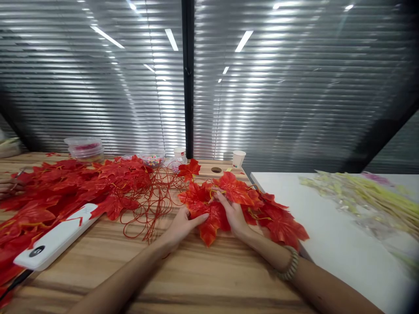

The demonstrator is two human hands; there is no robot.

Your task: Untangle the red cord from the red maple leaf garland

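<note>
A red artificial maple leaf (pixel 212 221) lies between my hands in the middle of the wooden table. My left hand (pixel 186 224) grips its left edge, thumb on top and fingers underneath. On the other side, my right hand (pixel 233 214) is closed with its fingertips together near the yellowish stem, seemingly pinching it; the exact contact is too small to make out. More red leaves (pixel 234 188) sit just behind and to the right of my right hand. A loose tangle of thin red cord (pixel 153 200) spreads to the left of my left hand.
A big heap of red leaves (pixel 78 185) covers the left, beside a white power strip (pixel 62 237). Another person's hand (pixel 11 186) is at the far left. Plastic tubs (pixel 85 148), a bead container (pixel 153 158) and paper cups (pixel 238 159) stand behind. Yellow stems (pixel 369 192) lie on a white table.
</note>
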